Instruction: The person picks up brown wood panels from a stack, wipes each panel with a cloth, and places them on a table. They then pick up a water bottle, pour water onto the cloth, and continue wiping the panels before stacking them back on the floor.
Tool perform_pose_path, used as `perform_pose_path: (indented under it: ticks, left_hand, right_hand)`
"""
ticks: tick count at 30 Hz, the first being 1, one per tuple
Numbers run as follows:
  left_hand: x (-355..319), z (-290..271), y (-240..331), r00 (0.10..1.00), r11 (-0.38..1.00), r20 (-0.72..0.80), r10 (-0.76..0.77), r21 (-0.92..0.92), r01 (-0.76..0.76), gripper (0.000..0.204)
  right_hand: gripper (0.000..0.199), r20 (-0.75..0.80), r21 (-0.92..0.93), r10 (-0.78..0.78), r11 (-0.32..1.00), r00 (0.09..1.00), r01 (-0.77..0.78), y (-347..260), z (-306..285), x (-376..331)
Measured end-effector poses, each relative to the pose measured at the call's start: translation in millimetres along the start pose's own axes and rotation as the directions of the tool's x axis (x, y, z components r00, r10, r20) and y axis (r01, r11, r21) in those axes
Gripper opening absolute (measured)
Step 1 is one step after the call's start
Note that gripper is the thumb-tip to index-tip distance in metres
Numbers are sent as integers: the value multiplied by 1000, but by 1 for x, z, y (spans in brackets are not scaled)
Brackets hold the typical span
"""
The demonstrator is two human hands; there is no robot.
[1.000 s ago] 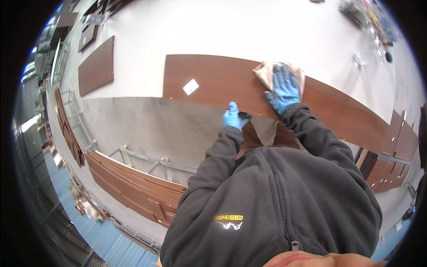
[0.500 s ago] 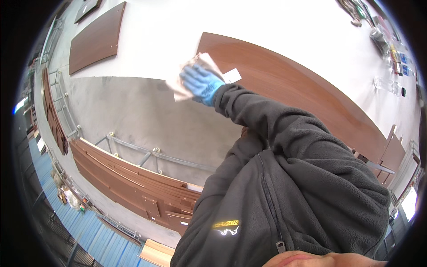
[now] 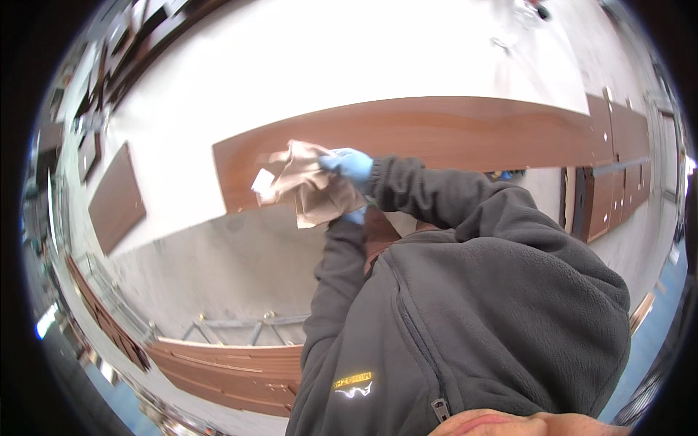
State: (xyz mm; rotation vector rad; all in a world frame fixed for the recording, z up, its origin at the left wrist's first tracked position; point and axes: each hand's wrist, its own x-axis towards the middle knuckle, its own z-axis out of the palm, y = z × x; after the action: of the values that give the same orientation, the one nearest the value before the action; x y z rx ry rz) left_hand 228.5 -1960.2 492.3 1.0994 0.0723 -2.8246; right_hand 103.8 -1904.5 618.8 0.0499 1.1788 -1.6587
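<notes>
My right hand (image 3: 350,166), in a blue glove, grips a crumpled beige cloth (image 3: 313,190). The cloth hangs over the near edge of a long brown panel (image 3: 407,131), close to its left end. My left hand (image 3: 356,216), also gloved in blue, is beside the cloth's lower right edge; the cloth hides most of it and its fingers do not show. A small white slip (image 3: 262,180) is at the cloth's left side, above the panel. Blur softens the cloth's left edge.
The panel lies on a white-topped table (image 3: 174,167). A smaller brown panel (image 3: 118,200) lies farther left. Brown boards are stacked on a metal-framed rack (image 3: 225,370) behind me at lower left. More brown panels (image 3: 618,196) stand at the right. A clear bottle (image 3: 512,29) is at the far side.
The view has turned, so the long panel now runs across in front of me. My right hand has gone from flat on the cloth to gripping it. My left hand has come into view beside it.
</notes>
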Motion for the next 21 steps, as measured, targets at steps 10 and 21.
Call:
perform_pose_path:
  ticks: [10, 21]
  left_hand:
    - [-61, 46, -21, 852, 735, -280, 442, 658, -164, 52]
    - [-136, 125, -73, 739, 589, -373, 561, 807, -40, 57]
  right_hand:
    - [47, -7, -986, -733, 117, 680, 116, -59, -277, -294]
    - [52, 364, -873, -525, -480, 769, 85, -117, -324, -340]
